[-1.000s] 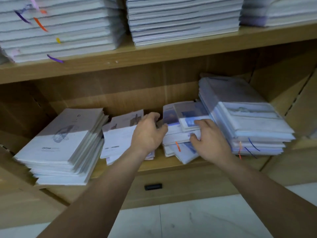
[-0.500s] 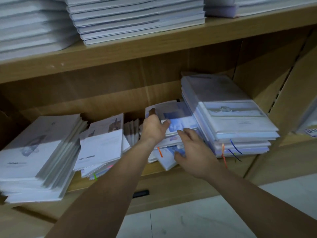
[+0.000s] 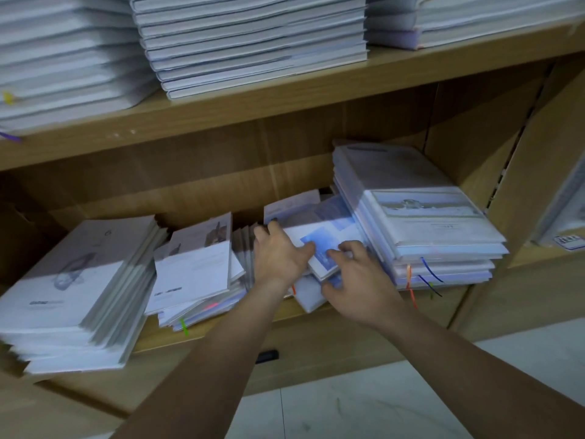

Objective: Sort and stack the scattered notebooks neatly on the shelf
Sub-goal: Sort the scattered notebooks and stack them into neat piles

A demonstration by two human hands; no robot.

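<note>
fingers [image 3: 269, 228] of the left hand [image 3: 278, 258] reach over the far left edge of a blue-covered notebook [image 3: 326, 242] with the thumb laid on its cover, gripping that side. fingers [image 3: 351, 248] of the right hand [image 3: 361, 280] curl down on the cover's near right part with the thumb tucked under the corner, pinching it. the notebook lies tilted on top of a loose middle pile [image 3: 307, 301] on the lower shelf [image 3: 456, 301], its right edge touching a tall stack [image 3: 427, 223] from which orange and blue ribbons [image 3: 410, 280] hang. just left of the hands sits a slanted pile [image 3: 196, 270] with a green tab [image 3: 183, 326] sticking out, and beyond it a big fanned stack [image 3: 79, 280] hangs over the shelf front. a few thin books stand upright between the slanted pile and the left hand – blurred. above, the upper shelf [image 3: 285, 99] carries thick white stacks [image 3: 253, 42]. both bare forearms come up from the pale tiled floor [image 3: 348, 407].
</note>
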